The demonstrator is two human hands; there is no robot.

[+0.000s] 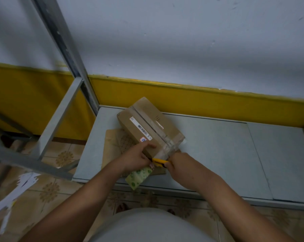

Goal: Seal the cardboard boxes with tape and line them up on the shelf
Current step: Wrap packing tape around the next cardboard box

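Right fingers round cutter (yellow)

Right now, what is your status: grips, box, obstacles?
Left grip presses cardboard box. Right grip holds yellow utility knife at clear tape, near edge. Flattened cardboard under box.

Brown cardboard box, clear glossy tape along its seam, white label with black barcode, yellow cutter with black tip, pale green object with darker green spots, pale grey shelf, wall white above a yellow band, beige floor tiles with brown flower motifs.
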